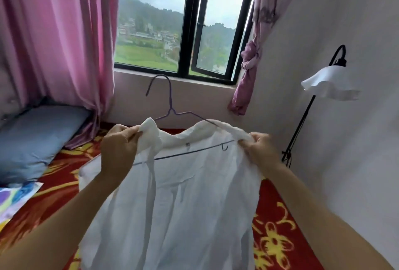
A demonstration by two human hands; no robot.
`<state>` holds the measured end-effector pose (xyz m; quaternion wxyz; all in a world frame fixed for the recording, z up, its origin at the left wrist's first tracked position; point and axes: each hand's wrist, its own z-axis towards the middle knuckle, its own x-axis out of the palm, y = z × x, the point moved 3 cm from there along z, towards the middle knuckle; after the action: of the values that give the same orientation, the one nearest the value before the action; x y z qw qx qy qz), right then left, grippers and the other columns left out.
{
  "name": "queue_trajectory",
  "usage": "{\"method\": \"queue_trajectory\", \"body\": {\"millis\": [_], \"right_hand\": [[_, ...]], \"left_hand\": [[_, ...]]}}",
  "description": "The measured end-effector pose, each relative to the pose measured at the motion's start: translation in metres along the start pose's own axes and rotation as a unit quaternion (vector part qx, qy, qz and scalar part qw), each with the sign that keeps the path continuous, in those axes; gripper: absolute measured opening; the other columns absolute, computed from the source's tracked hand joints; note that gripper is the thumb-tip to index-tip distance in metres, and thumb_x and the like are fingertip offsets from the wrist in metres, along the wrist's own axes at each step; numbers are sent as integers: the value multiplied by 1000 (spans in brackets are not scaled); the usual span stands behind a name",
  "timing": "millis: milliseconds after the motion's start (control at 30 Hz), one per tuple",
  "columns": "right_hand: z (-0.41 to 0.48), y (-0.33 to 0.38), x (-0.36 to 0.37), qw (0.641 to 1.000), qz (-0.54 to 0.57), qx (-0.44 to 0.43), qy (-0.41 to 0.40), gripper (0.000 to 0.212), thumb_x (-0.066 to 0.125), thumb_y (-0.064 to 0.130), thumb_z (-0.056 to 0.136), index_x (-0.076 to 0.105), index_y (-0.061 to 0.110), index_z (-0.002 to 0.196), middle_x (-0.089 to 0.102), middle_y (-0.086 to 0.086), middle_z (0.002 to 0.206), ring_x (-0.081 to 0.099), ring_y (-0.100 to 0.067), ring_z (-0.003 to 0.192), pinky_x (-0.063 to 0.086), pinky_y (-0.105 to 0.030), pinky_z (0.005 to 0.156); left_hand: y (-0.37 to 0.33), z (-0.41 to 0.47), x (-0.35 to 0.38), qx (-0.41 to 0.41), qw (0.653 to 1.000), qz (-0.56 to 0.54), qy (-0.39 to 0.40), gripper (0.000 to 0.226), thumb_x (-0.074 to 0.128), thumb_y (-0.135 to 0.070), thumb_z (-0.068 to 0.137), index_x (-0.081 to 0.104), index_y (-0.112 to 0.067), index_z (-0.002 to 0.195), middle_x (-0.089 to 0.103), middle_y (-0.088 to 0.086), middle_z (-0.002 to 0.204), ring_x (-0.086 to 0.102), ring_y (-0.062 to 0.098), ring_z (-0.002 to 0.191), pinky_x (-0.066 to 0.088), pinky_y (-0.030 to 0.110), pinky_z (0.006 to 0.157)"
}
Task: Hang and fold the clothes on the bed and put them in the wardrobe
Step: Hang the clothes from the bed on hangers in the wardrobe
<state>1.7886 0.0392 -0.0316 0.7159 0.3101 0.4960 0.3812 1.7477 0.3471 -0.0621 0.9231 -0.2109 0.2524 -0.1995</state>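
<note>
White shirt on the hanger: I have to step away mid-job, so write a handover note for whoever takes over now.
Left grip pinches the white shirt at one shoulder, right grip at the other, above the bed. The hanger is inside the shirt, hook up.
Done: shirt threaded onto hanger.
Left: settle the shoulders, carry it to the wardrobe, which is not in view.

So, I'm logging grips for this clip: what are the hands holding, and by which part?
Both hold the shirt by its shoulders: left hand pinches one shoulder, right hand the other, with the shirt draped on the hanger.
</note>
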Motion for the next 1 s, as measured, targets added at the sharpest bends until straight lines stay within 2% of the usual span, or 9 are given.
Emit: {"method": "queue_trajectory", "body": {"millis": [133,233,333,433,500,567,700,867,1000], "right_hand": [[-32,15,31,968,-159,-61,184,12,64,38,85,65,26,85,65,6,67,60,-6,57,47,-21,57],[-14,31,-3,976,-179,-122,-28,35,61,35,88,62,8,66,58,-3,60,56,-22,58,40,-31,56],[-9,60,-28,917,-198,-296,-178,16,71,18,83,64,4,77,58,-5,78,54,-23,75,36,-24,61],[7,70,-11,927,-230,-290,67,30,65,27,86,64,8,109,62,-9,107,56,-23,100,47,-36,84],[6,71,4,937,-116,-170,281,26,50,40,86,64,18,87,63,9,80,59,-7,73,49,-21,67],[6,67,18,934,-57,-137,325,32,48,40,88,49,20,62,48,15,54,43,-1,49,36,-13,50],[17,61,38,960,-41,-177,211,40,51,25,95,39,12,59,32,7,51,27,-2,43,23,-16,44],[31,59,46,969,-79,-206,108,44,55,23,93,37,10,55,31,3,49,26,-4,43,22,-17,46],[33,66,52,967,-53,-234,91,48,65,18,85,36,3,51,28,0,49,24,-7,45,19,-16,45]], "left_hand": [[-3,7,-13,18,994,-75,-78,15,66,7,78,69,10,93,63,12,72,58,7,70,37,8,65],[-1,20,-31,77,985,-124,-94,19,68,7,76,68,10,95,52,-22,81,50,-17,79,36,0,71],[0,30,-45,118,984,-113,-77,19,69,3,76,69,9,94,51,-21,82,50,-17,79,37,1,70],[1,33,-54,128,984,-108,-69,16,68,-2,78,70,8,91,53,-16,80,51,-16,79,37,1,70],[4,34,-57,112,985,-114,-59,16,69,-1,76,70,8,91,58,-3,75,51,-14,76,38,3,67],[9,37,-59,85,987,-129,-48,18,71,2,74,70,9,91,61,10,75,53,-13,72,40,5,65],[18,40,-69,-18,982,-179,-52,21,71,5,72,68,13,92,59,-1,86,55,-12,77,41,4,74],[2,16,-93,153,985,-57,59,61,50,-64,80,74,-9,94,56,-27,107,51,6,95,41,40,83],[13,31,-110,80,990,-77,92,68,45,-74,74,51,-27,123,53,-28,114,43,-7,110,34,30,99]]}}
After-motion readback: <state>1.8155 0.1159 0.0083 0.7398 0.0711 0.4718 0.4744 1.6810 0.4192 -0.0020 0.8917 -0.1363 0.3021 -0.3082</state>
